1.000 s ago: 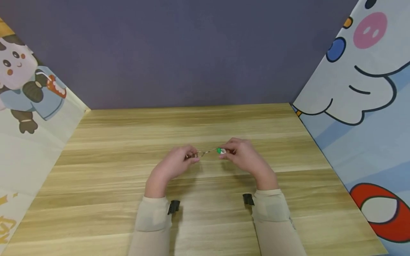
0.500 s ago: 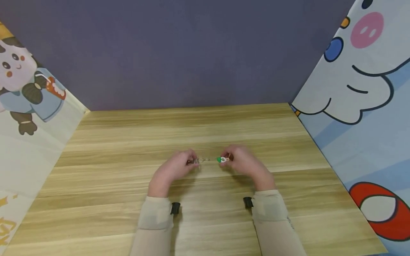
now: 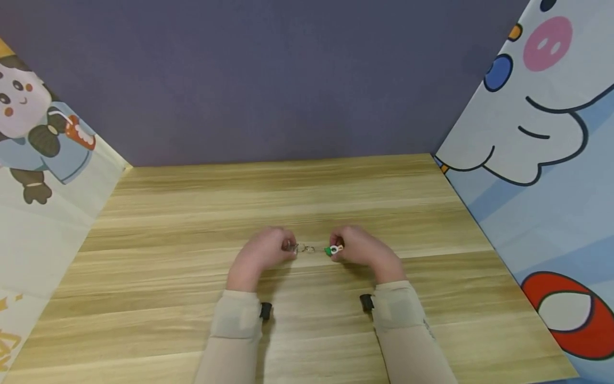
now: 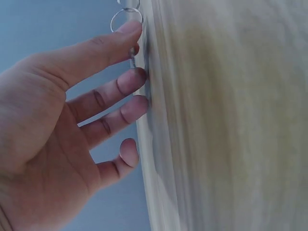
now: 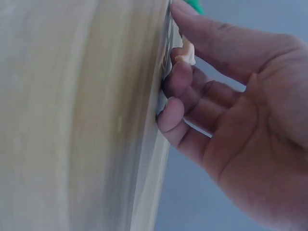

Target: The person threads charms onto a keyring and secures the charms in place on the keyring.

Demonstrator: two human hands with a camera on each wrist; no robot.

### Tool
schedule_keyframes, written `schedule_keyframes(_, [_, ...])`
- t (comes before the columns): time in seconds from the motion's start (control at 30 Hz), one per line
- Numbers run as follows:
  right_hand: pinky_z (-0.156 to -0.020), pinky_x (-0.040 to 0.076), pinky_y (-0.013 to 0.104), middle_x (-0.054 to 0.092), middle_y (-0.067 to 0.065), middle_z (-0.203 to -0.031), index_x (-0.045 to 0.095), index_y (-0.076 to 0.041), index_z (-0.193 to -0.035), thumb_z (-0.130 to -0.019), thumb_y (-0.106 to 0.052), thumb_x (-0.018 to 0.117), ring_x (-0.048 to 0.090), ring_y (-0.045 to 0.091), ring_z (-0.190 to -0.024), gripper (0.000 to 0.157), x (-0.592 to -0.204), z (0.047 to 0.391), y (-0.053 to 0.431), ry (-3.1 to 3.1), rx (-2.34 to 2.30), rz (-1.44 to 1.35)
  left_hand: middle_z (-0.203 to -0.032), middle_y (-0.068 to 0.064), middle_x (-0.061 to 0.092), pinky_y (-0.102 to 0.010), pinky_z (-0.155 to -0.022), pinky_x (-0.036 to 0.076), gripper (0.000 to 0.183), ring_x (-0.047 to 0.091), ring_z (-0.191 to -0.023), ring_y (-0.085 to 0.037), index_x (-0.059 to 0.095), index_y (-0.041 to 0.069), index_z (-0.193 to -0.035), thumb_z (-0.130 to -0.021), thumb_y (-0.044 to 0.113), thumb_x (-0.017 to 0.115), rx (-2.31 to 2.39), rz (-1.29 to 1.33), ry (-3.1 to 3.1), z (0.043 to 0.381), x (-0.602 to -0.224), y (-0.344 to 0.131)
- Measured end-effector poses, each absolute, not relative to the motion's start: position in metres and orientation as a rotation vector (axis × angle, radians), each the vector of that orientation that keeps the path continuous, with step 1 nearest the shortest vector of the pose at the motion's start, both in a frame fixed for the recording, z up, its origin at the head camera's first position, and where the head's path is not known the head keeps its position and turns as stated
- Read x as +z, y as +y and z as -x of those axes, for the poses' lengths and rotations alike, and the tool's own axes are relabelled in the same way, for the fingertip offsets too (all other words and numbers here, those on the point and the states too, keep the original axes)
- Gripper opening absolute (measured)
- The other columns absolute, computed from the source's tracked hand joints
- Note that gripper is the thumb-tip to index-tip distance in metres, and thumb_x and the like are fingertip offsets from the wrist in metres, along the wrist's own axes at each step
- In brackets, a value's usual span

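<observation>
A small keychain stretches between my two hands, low over the wooden table. Its metal rings (image 3: 307, 248) show in the gap between the hands. At its right end hangs a little green and white charm (image 3: 334, 249) with an orange-tan part. My left hand (image 3: 266, 249) pinches the metal end between thumb and index finger; a ring (image 4: 127, 19) stands out past the thumb in the left wrist view. With thumb and fingers my right hand (image 3: 357, 246) holds the charm, whose tan part (image 5: 186, 53) shows between them in the right wrist view. The fingers of both hands come right down at the tabletop.
The wooden table (image 3: 192, 202) spreads out around both hands. A dark wall (image 3: 283, 80) stands behind it, with cartoon-printed panels (image 3: 551, 128) at the sides. A black clip-like piece (image 3: 366, 303) sits at each sleeve cuff.
Both hands have come down and nearer to me with the keychain, which now lies more level between them. The right fingers have shifted around the charm.
</observation>
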State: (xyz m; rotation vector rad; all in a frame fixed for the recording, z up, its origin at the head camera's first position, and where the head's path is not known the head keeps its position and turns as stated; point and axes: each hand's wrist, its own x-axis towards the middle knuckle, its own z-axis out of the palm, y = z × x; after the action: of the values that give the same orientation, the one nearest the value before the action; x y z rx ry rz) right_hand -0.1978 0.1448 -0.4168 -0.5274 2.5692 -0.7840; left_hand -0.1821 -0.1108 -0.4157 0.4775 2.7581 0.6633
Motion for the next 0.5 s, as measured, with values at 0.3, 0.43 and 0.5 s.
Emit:
schedule_keyframes(0.3, [-0.102,0.058,0.047,0.074,0.008,-0.118,0.070,-0.005,-0.128,-0.091,-0.014,0.084,0.068,0.024,-0.110,0.040,-0.410,0.196,0.147,2.589,-0.789,0.490,-0.105,-0.001,0.077,-0.044,-0.093,0.060,0.037,0.070,-0.097,-0.018,0.076,0.015,-0.123,-0.088,0.023,0.087,0.696,-0.408,2.734,0.181,-0.411,-0.112])
schedule_keyframes(0.43, [-0.103,0.058,0.048,0.073,0.010,-0.121,0.068,-0.005,-0.135,-0.095,-0.016,0.080,0.068,0.025,-0.112,0.043,-0.403,0.197,0.148,2.609,-0.802,0.495,-0.118,-0.006,0.077,-0.048,-0.098,0.059,0.042,0.071,-0.109,-0.025,0.073,0.014,-0.129,-0.091,0.027,0.084,0.729,-0.382,2.730,0.182,-0.405,-0.116])
schedule_keyframes(0.5, [-0.101,0.058,0.048,0.073,0.011,-0.120,0.068,-0.004,-0.135,-0.097,-0.017,0.077,0.068,0.025,-0.111,0.041,-0.400,0.198,0.149,2.621,-0.811,0.505,-0.122,-0.010,0.075,-0.050,-0.100,0.058,0.042,0.071,-0.113,-0.028,0.072,0.011,-0.132,-0.095,0.029,0.081,0.738,-0.388,2.737,0.183,-0.402,-0.117])
